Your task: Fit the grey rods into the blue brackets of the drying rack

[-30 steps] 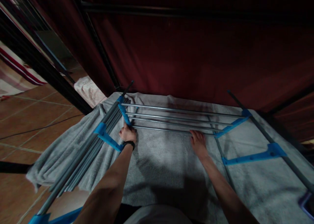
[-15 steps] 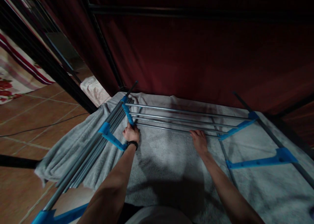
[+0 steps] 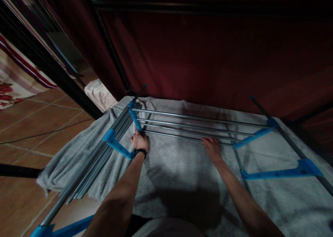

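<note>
A rack of grey tubes and blue plastic brackets lies over a grey blanket (image 3: 177,164). My left hand (image 3: 139,140), with a dark band at the wrist, is closed around the lower end of the upper left blue bracket (image 3: 134,118). Several thin metal rods (image 3: 182,116) run from that bracket to the upper right blue bracket (image 3: 256,137). With its fingers over the nearest metal rod (image 3: 173,136), my right hand (image 3: 212,148) grips it toward the right end; the thumb is hidden. Below, the lower left bracket (image 3: 118,146) and lower right bracket (image 3: 281,173) carry no rods.
Several loose grey tubes (image 3: 104,164) lie beneath the left upright tube (image 3: 78,180). A dark red curtain (image 3: 208,63) hangs behind the blanket, crossed by a black bar (image 3: 182,7). Left of it are a tiled floor (image 3: 52,126), a cable (image 3: 52,134) and a black post (image 3: 65,81).
The right upright tube and its blue brackets have shifted slightly to the right. My two hands keep nearly the same places on the bracket and the rod.
</note>
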{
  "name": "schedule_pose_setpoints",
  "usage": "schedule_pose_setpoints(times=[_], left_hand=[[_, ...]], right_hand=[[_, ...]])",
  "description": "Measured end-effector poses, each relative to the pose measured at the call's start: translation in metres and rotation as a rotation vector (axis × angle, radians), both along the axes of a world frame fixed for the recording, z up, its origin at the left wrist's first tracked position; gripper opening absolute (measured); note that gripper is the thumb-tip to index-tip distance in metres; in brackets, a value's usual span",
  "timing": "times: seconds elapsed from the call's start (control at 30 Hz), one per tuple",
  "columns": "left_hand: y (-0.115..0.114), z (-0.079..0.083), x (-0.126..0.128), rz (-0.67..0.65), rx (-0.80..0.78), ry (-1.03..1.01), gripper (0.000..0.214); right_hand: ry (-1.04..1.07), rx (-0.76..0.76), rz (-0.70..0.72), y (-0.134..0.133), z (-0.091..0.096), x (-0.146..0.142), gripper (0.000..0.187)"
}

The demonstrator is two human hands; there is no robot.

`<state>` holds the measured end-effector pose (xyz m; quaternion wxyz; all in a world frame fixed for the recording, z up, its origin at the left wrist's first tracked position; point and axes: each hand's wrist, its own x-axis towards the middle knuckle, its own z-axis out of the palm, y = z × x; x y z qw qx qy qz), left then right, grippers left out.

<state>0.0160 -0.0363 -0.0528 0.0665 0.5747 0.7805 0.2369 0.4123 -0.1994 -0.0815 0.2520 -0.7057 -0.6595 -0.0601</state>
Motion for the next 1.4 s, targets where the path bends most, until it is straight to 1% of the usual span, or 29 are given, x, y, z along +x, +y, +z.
schedule_pose_setpoints(times=[0.23, 0.57, 0.83, 1.0, 1.13, 1.2, 1.27, 1.4], left_hand=[[0.001, -0.002, -0.002, -0.007, 0.006, 0.008, 0.033], [0.002, -0.001, -0.002, -0.009, -0.007, 0.058, 0.038], [-0.001, 0.010, -0.003, -0.038, -0.040, 0.046, 0.039], [0.001, 0.010, -0.004, -0.055, -0.057, 0.061, 0.043], [0.002, 0.012, -0.003, -0.050, -0.076, 0.065, 0.044], [0.002, 0.013, -0.002, -0.048, -0.083, 0.064, 0.043], [0.002, 0.014, -0.001, -0.048, -0.092, 0.062, 0.043], [0.003, 0.013, -0.001, -0.026, -0.102, 0.054, 0.038]], right_hand=[[-0.009, -0.065, 0.017, 0.001, 0.002, 0.004, 0.030], [0.051, -0.088, 0.006, 0.000, 0.001, 0.004, 0.029], [0.103, -0.161, -0.036, 0.004, 0.014, -0.003, 0.029], [0.129, -0.206, -0.071, 0.006, 0.019, -0.006, 0.027], [0.104, -0.199, -0.089, 0.004, 0.022, -0.008, 0.025], [0.066, -0.202, -0.069, 0.002, 0.025, -0.011, 0.025], [0.022, -0.218, -0.002, 0.003, 0.029, -0.018, 0.028], [-0.048, -0.288, 0.138, 0.017, 0.041, -0.045, 0.035]])
